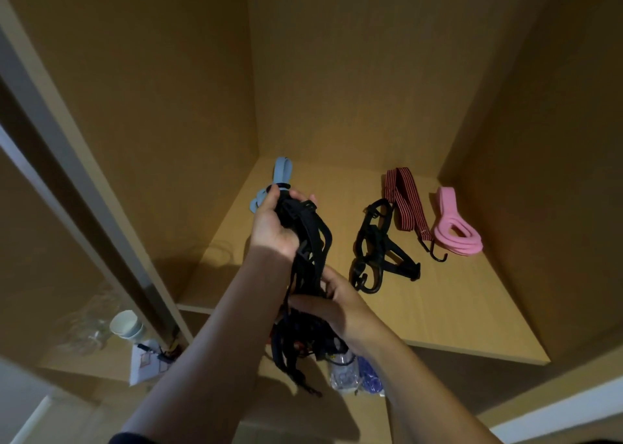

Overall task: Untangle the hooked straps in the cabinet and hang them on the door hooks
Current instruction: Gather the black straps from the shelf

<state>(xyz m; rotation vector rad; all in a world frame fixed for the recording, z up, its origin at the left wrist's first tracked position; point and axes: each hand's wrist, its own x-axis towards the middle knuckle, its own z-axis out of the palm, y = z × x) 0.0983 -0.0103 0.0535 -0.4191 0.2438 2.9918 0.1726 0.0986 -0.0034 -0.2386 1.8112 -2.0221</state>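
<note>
A tangled bundle of black hooked straps (pixel 312 244) hangs in the air above the front of the cabinet shelf (pixel 455 308). My left hand (pixel 274 224) grips the bundle's top, fingers curled round it. Lower down, my right hand (pixel 337 305) holds the bundle's middle, and loose ends dangle below it. A second black hooked strap (pixel 377 248) lies on the shelf to the right. Beside it lie a red-and-black striped strap (pixel 408 204) with a black hook and a coiled pink strap (pixel 455 231). A light blue strap (pixel 279 180) lies at the back left, partly behind my left hand.
The cabinet's brown walls close in the shelf on the left, back and right. On a lower shelf at the left stand stacked white paper cups (pixel 126 325) and clear plastic items. A plastic bottle (pixel 344 372) and a blue thing lie below the shelf's front edge.
</note>
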